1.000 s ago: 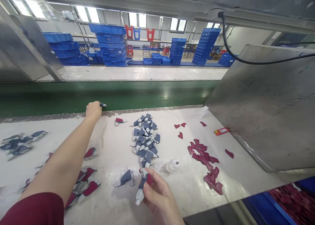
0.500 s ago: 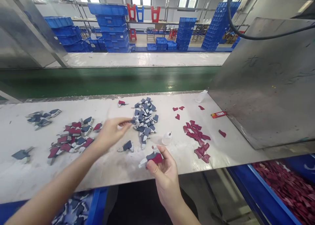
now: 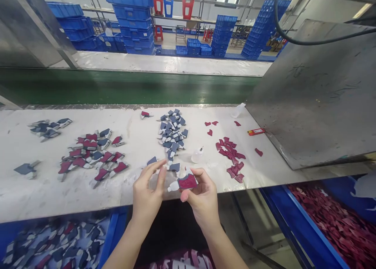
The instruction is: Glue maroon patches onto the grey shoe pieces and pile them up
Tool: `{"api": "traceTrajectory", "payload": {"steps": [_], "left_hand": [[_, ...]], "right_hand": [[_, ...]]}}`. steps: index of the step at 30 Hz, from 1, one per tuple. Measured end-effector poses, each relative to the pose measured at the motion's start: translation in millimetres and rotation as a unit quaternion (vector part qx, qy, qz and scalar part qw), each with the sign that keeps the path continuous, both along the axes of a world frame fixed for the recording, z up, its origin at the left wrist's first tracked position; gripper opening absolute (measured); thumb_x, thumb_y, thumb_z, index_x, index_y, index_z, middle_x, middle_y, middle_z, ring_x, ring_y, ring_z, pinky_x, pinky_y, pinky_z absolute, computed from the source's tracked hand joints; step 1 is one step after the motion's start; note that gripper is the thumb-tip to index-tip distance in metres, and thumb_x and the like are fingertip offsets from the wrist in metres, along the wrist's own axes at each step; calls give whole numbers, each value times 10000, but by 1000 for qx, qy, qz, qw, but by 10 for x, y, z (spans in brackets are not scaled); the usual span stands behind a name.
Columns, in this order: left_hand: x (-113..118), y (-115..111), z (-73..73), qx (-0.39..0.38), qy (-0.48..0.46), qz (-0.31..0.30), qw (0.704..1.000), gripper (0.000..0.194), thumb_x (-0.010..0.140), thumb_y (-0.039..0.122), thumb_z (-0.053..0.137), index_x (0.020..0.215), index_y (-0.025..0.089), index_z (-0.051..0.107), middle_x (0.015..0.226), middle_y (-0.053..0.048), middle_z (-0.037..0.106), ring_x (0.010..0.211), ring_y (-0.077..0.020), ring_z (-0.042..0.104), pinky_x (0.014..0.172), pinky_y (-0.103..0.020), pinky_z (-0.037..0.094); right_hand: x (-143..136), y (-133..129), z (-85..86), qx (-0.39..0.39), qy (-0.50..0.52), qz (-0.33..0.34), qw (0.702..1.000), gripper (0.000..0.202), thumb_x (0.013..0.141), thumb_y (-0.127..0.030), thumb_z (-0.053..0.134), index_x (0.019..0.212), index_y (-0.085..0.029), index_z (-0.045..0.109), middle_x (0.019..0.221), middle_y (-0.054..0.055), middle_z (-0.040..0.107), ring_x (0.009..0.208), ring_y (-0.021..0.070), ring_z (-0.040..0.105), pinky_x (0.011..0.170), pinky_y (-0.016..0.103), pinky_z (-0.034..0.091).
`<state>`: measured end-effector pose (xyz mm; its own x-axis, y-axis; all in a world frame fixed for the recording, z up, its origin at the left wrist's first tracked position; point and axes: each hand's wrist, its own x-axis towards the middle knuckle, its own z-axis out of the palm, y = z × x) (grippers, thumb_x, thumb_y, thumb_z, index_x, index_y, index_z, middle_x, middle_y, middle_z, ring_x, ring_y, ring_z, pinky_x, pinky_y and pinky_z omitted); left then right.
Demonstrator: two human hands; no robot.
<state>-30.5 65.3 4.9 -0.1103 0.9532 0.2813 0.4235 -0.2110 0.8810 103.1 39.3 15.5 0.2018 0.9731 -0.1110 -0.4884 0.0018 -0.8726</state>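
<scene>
My right hand (image 3: 202,198) grips a small moulded part (image 3: 188,181) with a maroon face, a dark grey edge and a whitish end pointing left. My left hand (image 3: 149,190) is just left of that part, thumb and fingers apart, with nothing visible between them. Beyond my hands lies a loose grey-and-white part (image 3: 174,167), and another grey part (image 3: 152,160) is partly hidden by my left fingers. A pile of grey-and-white parts (image 3: 173,131) spreads further back. Right of it stands a small clear bottle (image 3: 197,154) with a dark thin tip.
Maroon-faced parts (image 3: 88,155) cluster on the left of the white tabletop (image 3: 129,137). Loose maroon pieces (image 3: 230,149) lie on the right, near a red-yellow packet (image 3: 256,131) and a metal panel (image 3: 317,96). Below the edge are blue bins of grey parts (image 3: 67,241) and maroon pieces (image 3: 331,226).
My left hand has come from the grey pile toward my right hand, and its pinched fingers have parted. The part in my right hand now shows more of its maroon face. The view has tilted down.
</scene>
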Motion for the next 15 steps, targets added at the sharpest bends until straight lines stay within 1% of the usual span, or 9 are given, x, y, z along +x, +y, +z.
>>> {"api": "traceTrajectory", "payload": {"steps": [2, 3, 5, 6, 8, 11, 13, 15], "left_hand": [[55, -113, 146, -67, -103, -25, 992, 289, 913, 401, 591, 1081, 214, 733, 1025, -82, 767, 987, -235, 714, 881, -349, 579], [81, -168, 212, -91, -142, -41, 985, 297, 894, 415, 617, 1067, 208, 741, 1000, -78, 773, 959, -231, 725, 852, -323, 590], [124, -255, 301, -124, -192, -53, 972, 285, 820, 406, 709, 1014, 204, 763, 982, -69, 780, 935, -228, 736, 831, -291, 602], [140, -281, 322, -138, -207, -51, 967, 272, 781, 385, 751, 985, 207, 772, 977, -62, 784, 925, -227, 741, 823, -279, 607], [155, -297, 321, -166, -233, -37, 958, 261, 729, 343, 799, 954, 212, 781, 974, -54, 789, 908, -227, 749, 795, -267, 620], [145, -263, 261, -182, -266, -16, 947, 279, 696, 318, 823, 948, 206, 783, 960, -58, 794, 897, -238, 757, 774, -278, 635], [123, -235, 213, -186, -274, -26, 943, 302, 671, 309, 839, 943, 192, 781, 947, -70, 796, 897, -250, 759, 792, -301, 638], [81, -212, 170, -194, -269, -52, 942, 318, 660, 305, 844, 945, 182, 779, 944, -82, 795, 901, -262, 759, 811, -330, 637]], "right_hand": [[3, -16, -23, 4, -24, -8, 1000, 480, 474, -181, 941, 853, -227, 650, 731, -39, 682, 647, 133, 631, 595, 234, 544], [4, -24, -39, 6, -34, -10, 999, 473, 483, -174, 936, 860, -225, 654, 738, -39, 679, 659, 133, 632, 605, 231, 543], [12, -38, -72, 9, -49, -7, 999, 455, 504, -175, 927, 871, -224, 661, 765, -36, 674, 686, 135, 636, 623, 233, 546], [20, -43, -90, 10, -55, -1, 998, 445, 520, -182, 923, 881, -227, 667, 782, -33, 674, 695, 138, 637, 625, 236, 549], [48, -51, -123, 21, -80, 12, 997, 422, 573, -212, 907, 934, -238, 691, 820, -22, 673, 711, 143, 636, 630, 245, 550], [104, -51, -162, 66, -164, 33, 984, 349, 743, -288, 814, 1075, -258, 714, 909, 17, 671, 797, 166, 646, 692, 271, 552], [124, -44, -182, 90, -209, 51, 972, 281, 848, -317, 717, 1124, -264, 707, 948, 37, 667, 877, 183, 652, 760, 290, 550], [121, -37, -203, 93, -211, 74, 970, 242, 891, -337, 667, 1118, -262, 701, 951, 43, 665, 905, 192, 659, 784, 299, 551]]}}
